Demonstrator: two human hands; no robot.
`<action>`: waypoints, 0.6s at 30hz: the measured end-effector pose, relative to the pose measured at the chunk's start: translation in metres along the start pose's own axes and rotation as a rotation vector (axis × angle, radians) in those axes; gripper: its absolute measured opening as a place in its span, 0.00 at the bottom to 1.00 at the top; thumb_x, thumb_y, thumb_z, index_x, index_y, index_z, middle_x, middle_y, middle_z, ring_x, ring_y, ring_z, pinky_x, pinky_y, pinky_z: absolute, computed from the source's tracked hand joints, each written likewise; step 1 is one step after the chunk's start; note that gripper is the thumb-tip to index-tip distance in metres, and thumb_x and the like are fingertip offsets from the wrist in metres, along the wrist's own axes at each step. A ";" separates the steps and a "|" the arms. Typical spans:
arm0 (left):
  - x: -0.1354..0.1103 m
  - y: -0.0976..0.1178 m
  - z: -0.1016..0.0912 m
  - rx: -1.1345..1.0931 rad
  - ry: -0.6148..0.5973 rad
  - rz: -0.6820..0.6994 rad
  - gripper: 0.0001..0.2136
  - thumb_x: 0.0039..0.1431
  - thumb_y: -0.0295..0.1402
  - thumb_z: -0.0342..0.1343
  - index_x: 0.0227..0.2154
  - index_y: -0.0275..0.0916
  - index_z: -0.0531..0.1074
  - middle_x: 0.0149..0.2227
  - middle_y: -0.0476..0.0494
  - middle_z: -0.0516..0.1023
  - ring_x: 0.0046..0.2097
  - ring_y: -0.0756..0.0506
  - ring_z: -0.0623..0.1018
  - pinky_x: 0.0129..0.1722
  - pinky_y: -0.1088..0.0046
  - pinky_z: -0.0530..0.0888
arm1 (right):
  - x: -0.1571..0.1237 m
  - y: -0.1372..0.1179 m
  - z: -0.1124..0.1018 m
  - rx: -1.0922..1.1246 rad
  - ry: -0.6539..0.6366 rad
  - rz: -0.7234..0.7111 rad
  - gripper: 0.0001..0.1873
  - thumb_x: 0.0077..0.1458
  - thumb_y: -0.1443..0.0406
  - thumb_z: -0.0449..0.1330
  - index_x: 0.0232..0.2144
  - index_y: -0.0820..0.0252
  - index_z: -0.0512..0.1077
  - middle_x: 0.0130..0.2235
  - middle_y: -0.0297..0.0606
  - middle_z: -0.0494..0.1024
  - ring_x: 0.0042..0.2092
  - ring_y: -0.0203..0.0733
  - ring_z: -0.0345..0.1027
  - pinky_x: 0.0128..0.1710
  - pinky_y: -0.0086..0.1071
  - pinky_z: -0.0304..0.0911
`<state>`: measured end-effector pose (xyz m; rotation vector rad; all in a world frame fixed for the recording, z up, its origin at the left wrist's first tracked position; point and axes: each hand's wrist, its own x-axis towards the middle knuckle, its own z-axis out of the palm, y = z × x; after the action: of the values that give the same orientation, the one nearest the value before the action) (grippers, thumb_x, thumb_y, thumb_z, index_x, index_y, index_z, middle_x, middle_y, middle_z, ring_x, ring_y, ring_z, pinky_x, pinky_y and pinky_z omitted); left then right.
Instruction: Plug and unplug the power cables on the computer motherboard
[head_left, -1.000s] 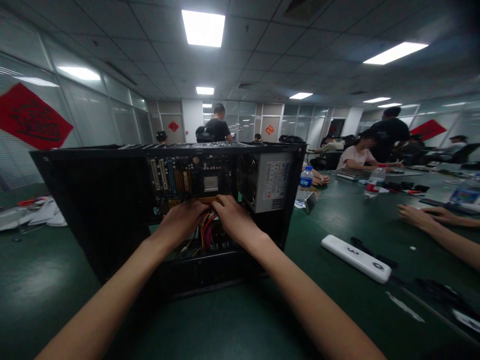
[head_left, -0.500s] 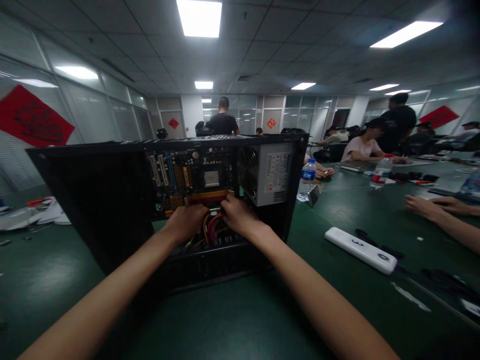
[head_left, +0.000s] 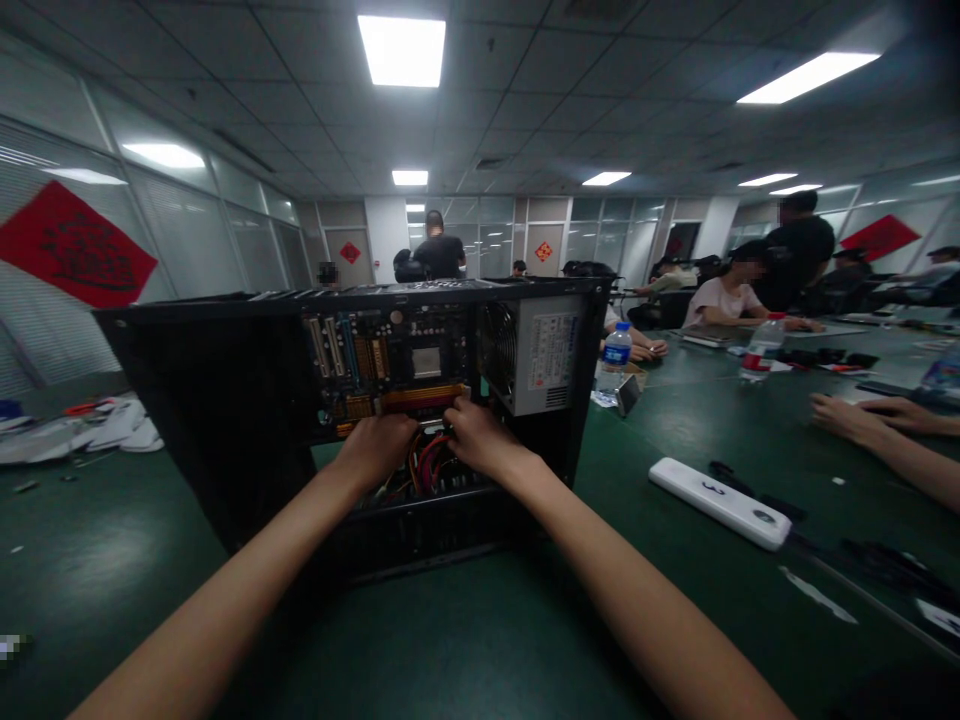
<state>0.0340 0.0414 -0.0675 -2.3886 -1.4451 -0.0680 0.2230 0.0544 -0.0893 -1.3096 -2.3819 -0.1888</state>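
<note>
An open black computer case (head_left: 225,400) stands on the green table (head_left: 465,640) in front of me. Inside it I see the motherboard (head_left: 390,370) and a grey power supply (head_left: 536,362) with a fan. My left hand (head_left: 377,448) and my right hand (head_left: 478,438) reach into the case just below the motherboard's lower edge. Both hands have curled fingers at a bundle of red, yellow and black cables (head_left: 426,462). What the fingertips grip is hidden behind the knuckles.
A white power strip (head_left: 718,489) lies on the table to the right, with dark cables past it. Another person's hands (head_left: 862,415) rest at the right edge. Water bottles (head_left: 613,362) stand behind the case. Several people sit and stand farther back. White clutter (head_left: 90,425) lies at the left.
Both hands have dropped slightly from the motherboard's edge toward the cable bundle and stay close together. The view has shifted a little; the case has not moved.
</note>
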 end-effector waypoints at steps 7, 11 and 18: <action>0.002 -0.001 0.002 -0.013 -0.017 -0.021 0.14 0.65 0.30 0.47 0.46 0.38 0.76 0.44 0.35 0.81 0.44 0.37 0.81 0.40 0.64 0.75 | 0.001 0.000 -0.001 -0.004 0.000 -0.014 0.10 0.56 0.71 0.57 0.40 0.65 0.74 0.46 0.46 0.72 0.46 0.44 0.69 0.45 0.32 0.64; 0.000 -0.002 -0.001 -0.028 -0.035 -0.029 0.14 0.66 0.31 0.46 0.44 0.38 0.77 0.43 0.37 0.82 0.45 0.36 0.81 0.40 0.63 0.75 | 0.000 0.000 -0.003 -0.001 -0.001 -0.004 0.09 0.56 0.70 0.57 0.40 0.65 0.74 0.46 0.45 0.72 0.45 0.44 0.70 0.43 0.32 0.65; 0.002 -0.002 0.000 -0.025 -0.026 -0.071 0.15 0.66 0.33 0.46 0.47 0.41 0.76 0.46 0.37 0.81 0.47 0.36 0.80 0.43 0.62 0.75 | -0.001 -0.001 -0.004 0.017 -0.002 -0.012 0.10 0.56 0.70 0.58 0.42 0.65 0.73 0.48 0.46 0.71 0.46 0.44 0.69 0.45 0.33 0.65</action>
<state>0.0328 0.0437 -0.0661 -2.3660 -1.5490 -0.0735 0.2235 0.0520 -0.0859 -1.2887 -2.3884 -0.1700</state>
